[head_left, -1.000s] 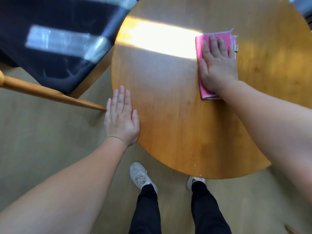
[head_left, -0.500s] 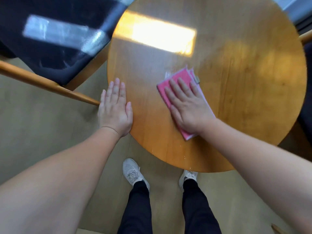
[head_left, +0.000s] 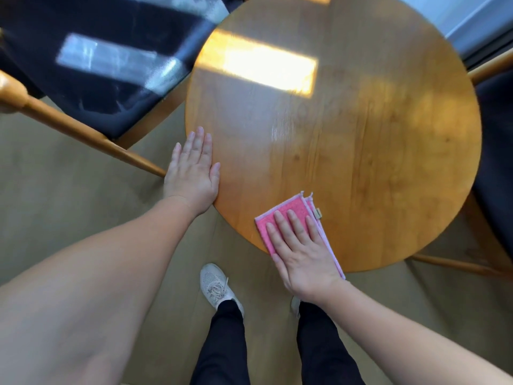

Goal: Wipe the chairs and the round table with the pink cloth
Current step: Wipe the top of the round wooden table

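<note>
The round wooden table (head_left: 361, 151) fills the middle of the view. A folded pink cloth (head_left: 288, 211) lies flat at the table's near edge. My right hand (head_left: 302, 254) presses flat on the cloth with fingers spread, covering most of it. My left hand (head_left: 193, 170) rests flat and open on the table's left rim, holding nothing. A faint wet streak shows near the table's centre.
A wooden chair with a dark blue seat (head_left: 105, 65) stands at the upper left, its leg (head_left: 91, 134) slanting toward my left hand. A second dark chair (head_left: 497, 151) touches the table's right side. My white shoes (head_left: 218, 287) stand on the beige floor below the table.
My right hand has dragged the pink cloth from the table's far side toward me, down to the near edge. My left hand has stayed on the left rim.
</note>
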